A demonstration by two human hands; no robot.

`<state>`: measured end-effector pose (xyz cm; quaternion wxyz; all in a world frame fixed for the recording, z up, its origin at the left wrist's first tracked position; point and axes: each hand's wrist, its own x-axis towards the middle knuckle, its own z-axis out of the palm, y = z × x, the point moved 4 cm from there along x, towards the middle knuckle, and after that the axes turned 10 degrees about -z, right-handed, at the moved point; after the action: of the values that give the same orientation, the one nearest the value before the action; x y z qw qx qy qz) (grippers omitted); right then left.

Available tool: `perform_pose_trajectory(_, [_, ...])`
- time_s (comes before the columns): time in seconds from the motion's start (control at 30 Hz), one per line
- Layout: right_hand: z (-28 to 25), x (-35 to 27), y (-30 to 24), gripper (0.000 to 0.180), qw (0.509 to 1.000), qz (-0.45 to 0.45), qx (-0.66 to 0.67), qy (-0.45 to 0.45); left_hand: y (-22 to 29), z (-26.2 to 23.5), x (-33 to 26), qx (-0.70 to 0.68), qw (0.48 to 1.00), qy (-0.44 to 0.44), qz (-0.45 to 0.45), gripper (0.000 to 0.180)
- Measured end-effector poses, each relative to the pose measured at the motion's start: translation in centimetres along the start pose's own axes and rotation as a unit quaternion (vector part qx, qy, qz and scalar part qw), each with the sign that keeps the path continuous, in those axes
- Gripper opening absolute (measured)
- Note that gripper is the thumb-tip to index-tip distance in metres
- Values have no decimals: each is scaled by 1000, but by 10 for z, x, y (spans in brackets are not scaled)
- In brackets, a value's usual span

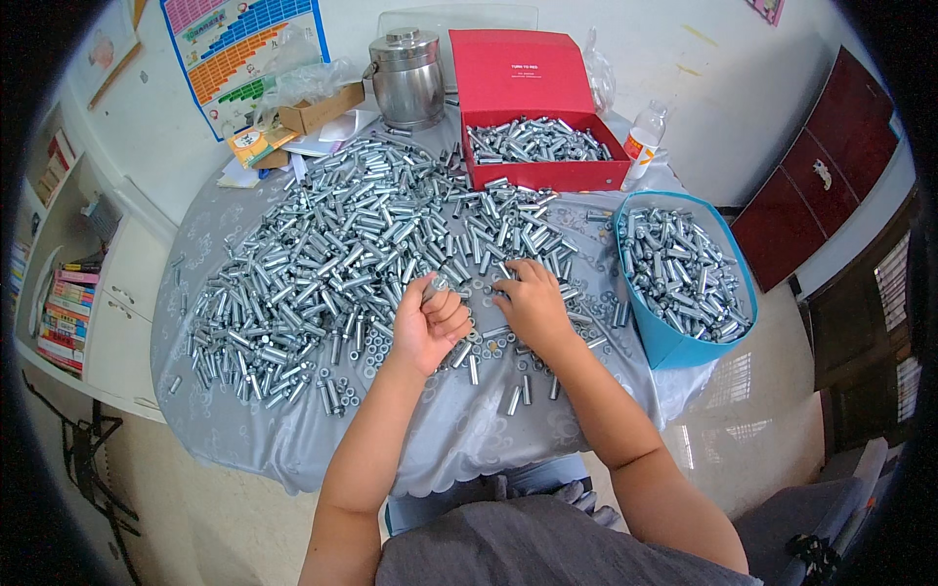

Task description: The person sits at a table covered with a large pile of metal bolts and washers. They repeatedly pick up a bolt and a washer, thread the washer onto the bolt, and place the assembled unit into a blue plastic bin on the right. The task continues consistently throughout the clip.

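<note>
Still buried in metal sleeves, nowhere near done

My left hand [430, 317] is up off the counter [440, 430], fingers curled and pinching one sleeve [437, 284] at the tips; my right hand [530, 301] lies flat on the loose nuts [489, 337], fingers spread and picking among them; the blue tub [674, 342] on my right looks pretty full and the red box [547, 176] at the back has a layer in it; but my guess is most of the job is left, going by the big pile [342, 254] across the cloth.

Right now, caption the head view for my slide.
Left hand holds a metal sleeve; right hand rests on the pile.
</note>
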<state>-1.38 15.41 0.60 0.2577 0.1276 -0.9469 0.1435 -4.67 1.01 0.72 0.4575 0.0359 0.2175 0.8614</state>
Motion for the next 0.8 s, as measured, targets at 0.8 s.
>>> perform_pose_trajectory(0.8, [-24, 14, -3, 19, 981, -44, 177, 65, -6, -2, 2, 92, 995, 23, -28, 48])
